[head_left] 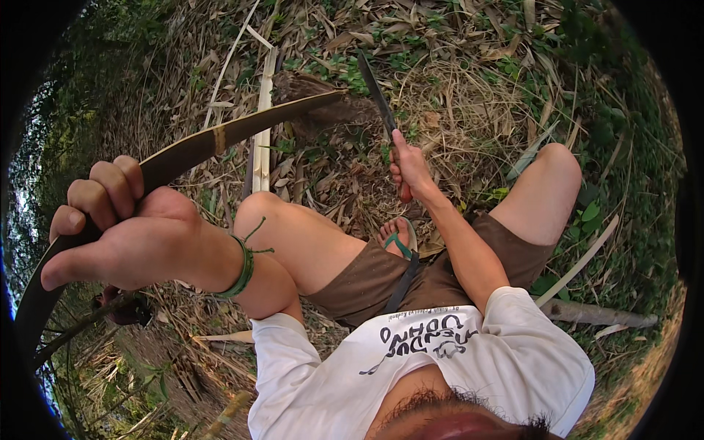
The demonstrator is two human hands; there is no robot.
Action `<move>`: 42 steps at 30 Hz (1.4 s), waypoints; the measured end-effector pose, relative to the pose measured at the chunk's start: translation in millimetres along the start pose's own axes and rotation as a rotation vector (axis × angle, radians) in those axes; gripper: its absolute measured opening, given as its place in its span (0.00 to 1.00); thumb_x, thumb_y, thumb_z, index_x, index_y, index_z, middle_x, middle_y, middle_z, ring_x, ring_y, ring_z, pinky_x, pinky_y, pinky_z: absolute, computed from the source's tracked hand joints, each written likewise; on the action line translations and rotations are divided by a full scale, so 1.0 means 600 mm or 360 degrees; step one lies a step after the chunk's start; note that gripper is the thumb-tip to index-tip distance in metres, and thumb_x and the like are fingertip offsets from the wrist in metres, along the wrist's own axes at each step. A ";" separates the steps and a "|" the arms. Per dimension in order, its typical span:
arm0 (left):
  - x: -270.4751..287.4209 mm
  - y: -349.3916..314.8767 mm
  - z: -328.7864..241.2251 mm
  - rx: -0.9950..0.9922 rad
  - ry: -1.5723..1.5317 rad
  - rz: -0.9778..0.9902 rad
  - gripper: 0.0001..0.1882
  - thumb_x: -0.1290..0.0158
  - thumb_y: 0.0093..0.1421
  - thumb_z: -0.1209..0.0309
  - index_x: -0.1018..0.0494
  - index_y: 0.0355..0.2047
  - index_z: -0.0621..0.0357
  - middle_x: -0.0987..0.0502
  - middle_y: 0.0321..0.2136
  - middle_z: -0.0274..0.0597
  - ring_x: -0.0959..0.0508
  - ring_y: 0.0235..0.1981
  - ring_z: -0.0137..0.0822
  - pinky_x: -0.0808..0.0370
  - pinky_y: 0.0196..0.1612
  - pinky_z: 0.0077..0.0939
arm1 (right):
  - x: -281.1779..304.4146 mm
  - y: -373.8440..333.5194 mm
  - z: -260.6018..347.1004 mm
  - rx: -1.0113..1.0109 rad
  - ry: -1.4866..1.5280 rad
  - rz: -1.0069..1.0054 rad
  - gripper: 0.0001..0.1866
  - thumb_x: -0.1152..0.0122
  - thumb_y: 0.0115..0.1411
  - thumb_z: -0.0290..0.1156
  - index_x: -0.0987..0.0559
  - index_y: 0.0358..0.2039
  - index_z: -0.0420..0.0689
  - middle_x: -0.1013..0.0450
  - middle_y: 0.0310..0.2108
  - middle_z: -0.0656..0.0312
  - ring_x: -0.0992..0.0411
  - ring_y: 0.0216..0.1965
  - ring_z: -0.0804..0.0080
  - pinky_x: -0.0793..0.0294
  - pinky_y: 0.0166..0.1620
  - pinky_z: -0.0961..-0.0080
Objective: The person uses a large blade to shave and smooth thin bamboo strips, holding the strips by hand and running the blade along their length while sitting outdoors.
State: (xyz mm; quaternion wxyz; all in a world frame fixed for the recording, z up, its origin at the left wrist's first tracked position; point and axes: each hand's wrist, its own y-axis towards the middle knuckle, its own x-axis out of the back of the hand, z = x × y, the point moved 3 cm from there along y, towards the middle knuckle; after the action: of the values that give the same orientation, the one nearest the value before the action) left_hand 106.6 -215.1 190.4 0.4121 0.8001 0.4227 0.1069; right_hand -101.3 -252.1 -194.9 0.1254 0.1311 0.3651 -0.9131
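Observation:
My left hand [136, 231], raised at the left with a green cord bracelet at its wrist, has its fingers wrapped round a long dark bamboo strip [253, 128]. The strip slants up to the right, shows a pale band at a node and has a lighter upper edge. Its far tip lies over a brown chunk of wood [304, 86] on the ground; whether they touch I cannot tell. My right hand [411, 170] grips a machete [378, 92] by its orange-brown handle. The dark blade points up and away, just right of the strip's tip, apart from it.
Pale split bamboo lengths [262, 110] lie on the leaf litter beyond my left knee. My sandalled foot [397, 238] is between my bent knees. At the right, a branch [601, 314] and a pale strip [579, 265] rest in the grass.

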 end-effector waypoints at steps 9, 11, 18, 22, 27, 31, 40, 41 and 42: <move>0.009 0.011 -0.016 -0.0003 -0.0195 0.0065 0.35 0.71 0.66 0.30 0.39 0.26 0.51 0.50 0.17 0.31 0.53 0.19 0.30 0.52 0.24 0.26 | 0.003 -0.002 0.000 0.0030 0.0025 -0.0017 0.32 0.51 0.68 0.64 0.32 0.24 0.46 0.39 0.14 0.71 0.43 0.13 0.83 0.41 0.18 0.82; 0.011 0.011 -0.015 0.0022 -0.0198 0.0058 0.35 0.71 0.66 0.30 0.39 0.26 0.51 0.49 0.17 0.31 0.53 0.19 0.30 0.51 0.24 0.26 | 0.005 -0.002 -0.002 0.0042 0.0020 -0.0013 0.32 0.51 0.68 0.64 0.32 0.24 0.46 0.39 0.14 0.71 0.43 0.13 0.83 0.41 0.18 0.83; -0.006 0.001 -0.016 0.0056 -0.0048 0.0004 0.35 0.72 0.66 0.31 0.39 0.27 0.51 0.49 0.17 0.31 0.53 0.19 0.30 0.51 0.24 0.27 | 0.003 -0.002 -0.005 0.0050 0.0040 -0.0009 0.32 0.51 0.68 0.64 0.33 0.23 0.46 0.40 0.14 0.71 0.43 0.13 0.84 0.42 0.17 0.83; -0.008 0.001 -0.016 0.0044 -0.0024 0.0017 0.35 0.73 0.67 0.31 0.40 0.27 0.51 0.49 0.17 0.32 0.53 0.19 0.31 0.51 0.24 0.27 | 0.003 -0.001 -0.007 0.0056 0.0069 0.0009 0.32 0.51 0.68 0.63 0.34 0.21 0.47 0.40 0.14 0.72 0.44 0.13 0.84 0.43 0.17 0.83; -0.016 0.002 -0.016 0.0007 -0.0077 -0.0014 0.35 0.69 0.65 0.28 0.39 0.27 0.48 0.51 0.16 0.28 0.53 0.18 0.27 0.54 0.22 0.24 | 0.005 -0.001 -0.006 0.0044 0.0058 -0.0026 0.32 0.51 0.68 0.63 0.34 0.21 0.47 0.41 0.14 0.72 0.44 0.13 0.83 0.43 0.17 0.83; -0.018 0.001 -0.014 0.0062 -0.0059 0.0036 0.35 0.74 0.67 0.31 0.40 0.27 0.51 0.50 0.17 0.32 0.52 0.19 0.30 0.51 0.24 0.27 | 0.005 0.001 -0.007 0.0037 0.0063 -0.0011 0.32 0.52 0.68 0.63 0.34 0.21 0.47 0.41 0.14 0.72 0.44 0.13 0.83 0.43 0.17 0.83; -0.031 -0.002 -0.008 0.0028 -0.0041 0.0064 0.35 0.69 0.65 0.29 0.40 0.27 0.49 0.51 0.16 0.29 0.53 0.18 0.27 0.54 0.22 0.24 | 0.007 0.007 -0.010 0.0049 0.0086 -0.0038 0.32 0.51 0.68 0.63 0.33 0.21 0.47 0.41 0.13 0.72 0.44 0.13 0.84 0.43 0.17 0.83; -0.031 -0.004 -0.008 0.0025 -0.0057 0.0084 0.35 0.71 0.66 0.30 0.40 0.27 0.50 0.51 0.17 0.30 0.53 0.18 0.28 0.54 0.23 0.25 | 0.008 0.007 -0.010 0.0042 0.0070 -0.0038 0.32 0.52 0.68 0.63 0.33 0.22 0.47 0.41 0.13 0.72 0.44 0.13 0.83 0.43 0.17 0.83; -0.032 -0.005 -0.008 0.0021 -0.0073 0.0104 0.35 0.72 0.66 0.31 0.40 0.26 0.50 0.50 0.17 0.30 0.53 0.19 0.29 0.53 0.24 0.26 | 0.009 0.008 -0.011 0.0035 0.0055 -0.0038 0.32 0.52 0.68 0.63 0.33 0.22 0.47 0.40 0.13 0.72 0.44 0.12 0.83 0.43 0.17 0.82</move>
State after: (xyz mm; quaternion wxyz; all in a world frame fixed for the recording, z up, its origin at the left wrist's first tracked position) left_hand 90.3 -225.7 194.6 0.4125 0.8185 0.3874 0.0991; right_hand -103.9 -251.5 -204.3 0.1067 0.1440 0.3586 -0.9161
